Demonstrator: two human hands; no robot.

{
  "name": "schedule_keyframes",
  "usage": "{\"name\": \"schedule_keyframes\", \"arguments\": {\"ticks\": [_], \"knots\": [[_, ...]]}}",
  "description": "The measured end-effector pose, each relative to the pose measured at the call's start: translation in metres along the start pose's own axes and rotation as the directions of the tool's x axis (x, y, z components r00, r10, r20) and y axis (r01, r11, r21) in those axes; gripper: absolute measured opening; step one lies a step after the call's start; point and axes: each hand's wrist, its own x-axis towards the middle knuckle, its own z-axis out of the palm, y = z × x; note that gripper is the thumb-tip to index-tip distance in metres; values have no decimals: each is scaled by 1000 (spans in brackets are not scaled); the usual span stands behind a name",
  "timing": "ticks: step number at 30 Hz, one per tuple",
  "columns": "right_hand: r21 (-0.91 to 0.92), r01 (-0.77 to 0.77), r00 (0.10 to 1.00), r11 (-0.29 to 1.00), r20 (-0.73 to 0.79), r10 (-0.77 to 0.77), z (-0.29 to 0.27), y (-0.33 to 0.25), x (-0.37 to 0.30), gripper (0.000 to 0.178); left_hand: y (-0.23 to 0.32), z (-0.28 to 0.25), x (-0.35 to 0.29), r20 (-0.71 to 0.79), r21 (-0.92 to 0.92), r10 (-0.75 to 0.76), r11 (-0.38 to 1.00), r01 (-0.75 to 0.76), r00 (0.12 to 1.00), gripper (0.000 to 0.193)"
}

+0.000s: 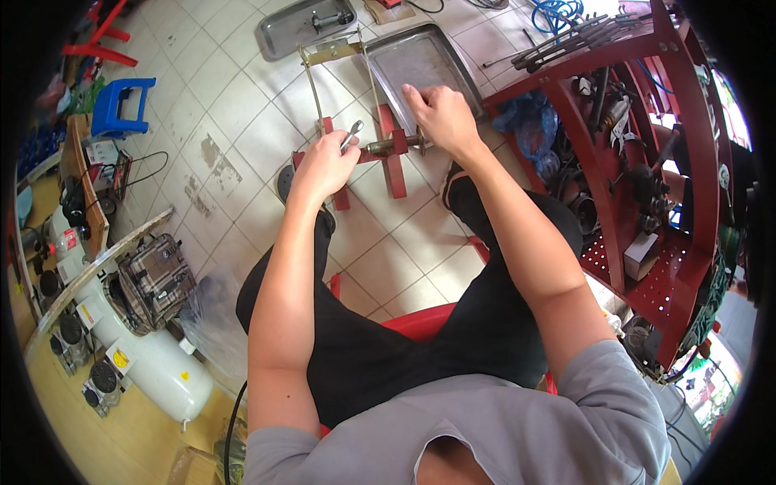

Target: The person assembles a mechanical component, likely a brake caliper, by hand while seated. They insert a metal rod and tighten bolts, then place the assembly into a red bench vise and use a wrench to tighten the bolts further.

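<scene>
A small metal wrench (352,134) pokes up from my left hand (323,168), whose fingers are closed around it beside a red metal stand (392,174). Across the stand lies a metal shaft with a coiled or threaded part (378,148). My right hand (444,121) is closed just above the shaft's right end, over the edge of a grey metal tray (465,61); what its curled fingers hold, if anything, is hidden. Beyond the stand rises a thin metal frame with a brownish crossbar (333,54).
A smaller tray (279,40) holds a metal part (327,20) on the tiled floor. To the right stands a red tool rack (614,186) with rods on top. A blue stool (121,107) and a white tank (158,372) are at left. I sit on a red seat (420,322).
</scene>
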Motion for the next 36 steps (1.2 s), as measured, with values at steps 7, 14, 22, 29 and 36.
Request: {"name": "schedule_keyframes", "arguments": {"ticks": [7, 14, 22, 29, 36], "knots": [[223, 34, 999, 974, 27, -41, 16, 12, -1, 49, -1, 0, 2, 13, 18, -9, 1000, 9, 1000, 33], [193, 6, 999, 981, -53, 5, 11, 17, 3, 54, 2, 1, 1, 23, 27, -18, 999, 17, 1000, 31], [-62, -56, 996, 997, -72, 51, -14, -7, -1, 54, -1, 1, 1, 9, 24, -8, 1000, 8, 1000, 34], [-87, 148, 975, 985, 182, -130, 21, 22, -4, 52, 1, 0, 2, 24, 39, -23, 999, 22, 999, 36], [-135, 118, 988, 984, -81, -130, 9, 11, -6, 52, 2, 2, 1, 19, 33, -1, 999, 1, 1000, 34]]}}
